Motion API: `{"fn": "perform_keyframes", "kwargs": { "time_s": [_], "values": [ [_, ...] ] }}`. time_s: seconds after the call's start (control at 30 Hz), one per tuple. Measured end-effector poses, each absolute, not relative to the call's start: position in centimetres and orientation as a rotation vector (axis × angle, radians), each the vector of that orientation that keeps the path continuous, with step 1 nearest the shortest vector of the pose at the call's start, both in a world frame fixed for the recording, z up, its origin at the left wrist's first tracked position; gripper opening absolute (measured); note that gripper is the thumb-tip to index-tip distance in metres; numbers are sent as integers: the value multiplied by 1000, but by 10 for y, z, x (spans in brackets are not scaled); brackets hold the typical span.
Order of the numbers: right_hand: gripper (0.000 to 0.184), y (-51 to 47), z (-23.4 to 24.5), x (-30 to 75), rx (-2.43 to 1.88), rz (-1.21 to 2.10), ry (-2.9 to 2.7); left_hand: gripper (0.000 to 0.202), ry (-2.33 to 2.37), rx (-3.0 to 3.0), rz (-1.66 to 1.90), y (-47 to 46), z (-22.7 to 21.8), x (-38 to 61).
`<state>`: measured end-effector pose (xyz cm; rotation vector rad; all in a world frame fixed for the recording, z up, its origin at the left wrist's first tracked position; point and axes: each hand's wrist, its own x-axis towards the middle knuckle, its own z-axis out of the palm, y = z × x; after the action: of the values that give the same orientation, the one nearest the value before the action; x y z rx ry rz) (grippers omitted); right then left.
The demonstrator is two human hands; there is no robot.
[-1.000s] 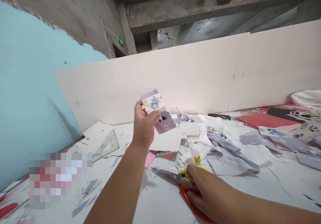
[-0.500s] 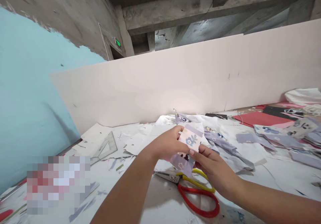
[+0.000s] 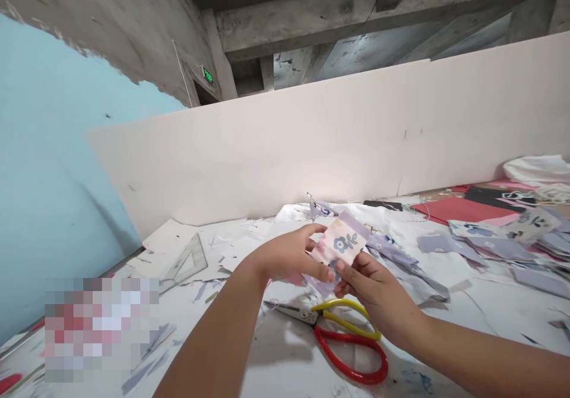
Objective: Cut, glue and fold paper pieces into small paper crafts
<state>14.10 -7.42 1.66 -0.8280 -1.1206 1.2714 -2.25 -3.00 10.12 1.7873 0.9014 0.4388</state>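
Observation:
Both my hands hold one small floral fabric piece [image 3: 342,241], white and lilac with a blue flower, just above the table. My left hand [image 3: 289,255] pinches its left edge with thumb and fingers. My right hand [image 3: 376,294] grips its lower right side from underneath. Scissors [image 3: 342,332] with one yellow and one red handle loop lie on the white table right below my hands, blades pointing left.
Lilac floral fabric scraps [image 3: 401,255] and white paper offcuts litter the table [image 3: 285,356]. A clear set square [image 3: 189,258] lies at the left. Red and black sheets [image 3: 463,208] sit far right. A tall white board [image 3: 312,142] stands along the back edge.
My left hand brought the fabric piece down from in front of the board. My right hand left the scissors and took hold of the fabric.

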Motion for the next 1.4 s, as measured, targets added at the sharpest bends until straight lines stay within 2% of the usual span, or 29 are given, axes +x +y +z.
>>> {"fn": "perform_keyframes", "kwargs": {
  "time_s": [0.07, 0.2, 0.37, 0.8, 0.93, 1.07, 1.17, 1.23, 1.27, 1.3, 1.33, 1.4],
  "values": [
    [31, -76, 18, 140, -825, 1297, -1093, 80, 951, 1832, 405, -29, 99, -22],
    [36, -80, 18, 138, -817, 1395, -1007, 69, 968, 1920, 332, -27, 99, -23],
    [33, -83, 16, 137, -743, 1578, -1015, 60, 899, 1926, 350, -28, 101, -26],
    [36, -83, 33, 151, -416, 2194, -1127, 75, 685, 1920, 565, -46, 109, -15],
    [33, -79, 42, 161, -309, 2316, -1164, 85, 594, 1934, 670, -48, 105, -8],
    [34, -76, 44, 164, -289, 2329, -1275, 82, 413, 1798, 647, -47, 96, 1],
    [42, -76, 54, 168, -379, 2258, -1426, 79, 473, 1717, 774, -44, 91, 6],
    [56, -73, 68, 181, -678, 2084, -1687, 73, 615, 1651, 893, -42, 90, 8],
    [63, -69, 76, 193, -928, 1902, -1832, 68, 698, 1626, 953, -42, 90, 9],
    [63, -64, 83, 209, -1247, 1535, -1937, 64, 775, 1603, 1010, -42, 91, 10],
    [55, -56, 90, 227, -1593, 1047, -1945, 60, 839, 1574, 1056, -41, 92, 11],
    [39, -38, 97, 273, -1806, 617, -1763, 53, 906, 1506, 1125, -41, 93, 13]
  ]
}}
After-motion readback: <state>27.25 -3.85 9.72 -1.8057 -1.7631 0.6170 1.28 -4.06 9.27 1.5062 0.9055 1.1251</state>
